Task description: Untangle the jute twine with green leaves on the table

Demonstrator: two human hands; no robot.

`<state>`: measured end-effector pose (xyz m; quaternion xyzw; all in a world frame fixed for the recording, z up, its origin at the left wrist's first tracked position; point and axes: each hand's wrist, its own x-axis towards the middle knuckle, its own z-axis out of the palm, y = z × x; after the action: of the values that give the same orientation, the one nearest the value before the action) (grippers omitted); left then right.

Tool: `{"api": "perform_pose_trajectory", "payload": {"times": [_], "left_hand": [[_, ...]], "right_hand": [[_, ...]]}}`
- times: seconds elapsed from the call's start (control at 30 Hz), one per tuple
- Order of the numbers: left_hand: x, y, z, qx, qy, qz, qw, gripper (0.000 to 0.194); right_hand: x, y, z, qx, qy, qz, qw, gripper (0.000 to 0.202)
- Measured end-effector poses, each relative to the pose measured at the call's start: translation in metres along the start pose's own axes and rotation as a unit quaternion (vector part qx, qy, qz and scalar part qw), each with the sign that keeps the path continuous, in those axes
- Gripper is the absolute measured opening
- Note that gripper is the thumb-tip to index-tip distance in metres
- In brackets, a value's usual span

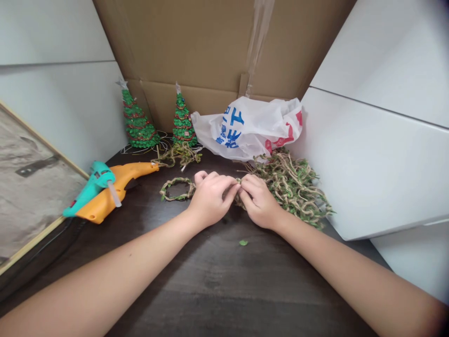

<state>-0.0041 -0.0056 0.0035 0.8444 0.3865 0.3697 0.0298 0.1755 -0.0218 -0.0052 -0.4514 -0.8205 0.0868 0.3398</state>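
Note:
My left hand point(212, 196) and my right hand point(258, 200) meet at the middle of the dark table, fingertips pinched close together. Between them is a bit of leafy twine point(238, 180), mostly hidden by the fingers. Left of my left hand lies a small twine ring with green leaves point(177, 189). A large heap of leafy twine point(298, 189) sits just beyond and right of my right hand. One loose green leaf point(243, 243) lies on the table nearer to me.
At the left lie a teal and orange glue gun point(105, 187) and a framed board point(31, 182). Two small green trees point(138, 124) point(183, 121), a twine tangle point(180, 155) and a white plastic bag point(249, 126) stand or lie before the cardboard point(196, 42). White panels flank both sides.

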Motion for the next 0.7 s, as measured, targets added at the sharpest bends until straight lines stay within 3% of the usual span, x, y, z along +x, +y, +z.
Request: {"api": "perform_pose_trajectory", "payload": {"times": [0.23,0.47,0.7], "left_hand": [[0.0001,0.0021,-0.0011,0.037,-0.003,-0.024,0.999,0.017],[0.0014,0.0014,-0.0003,0.051,-0.010,-0.059,0.997,0.018],[0.0012,0.0033,-0.0007,0.036,-0.005,-0.039,0.999,0.024]], "right_hand": [[-0.0014,-0.0014,-0.0013,0.009,0.010,-0.009,1.000,0.024],[0.0010,0.0025,-0.0035,0.038,0.101,0.040,0.993,0.025],[-0.0005,0.0017,0.0003,-0.052,0.056,0.048,0.996,0.020]]}}
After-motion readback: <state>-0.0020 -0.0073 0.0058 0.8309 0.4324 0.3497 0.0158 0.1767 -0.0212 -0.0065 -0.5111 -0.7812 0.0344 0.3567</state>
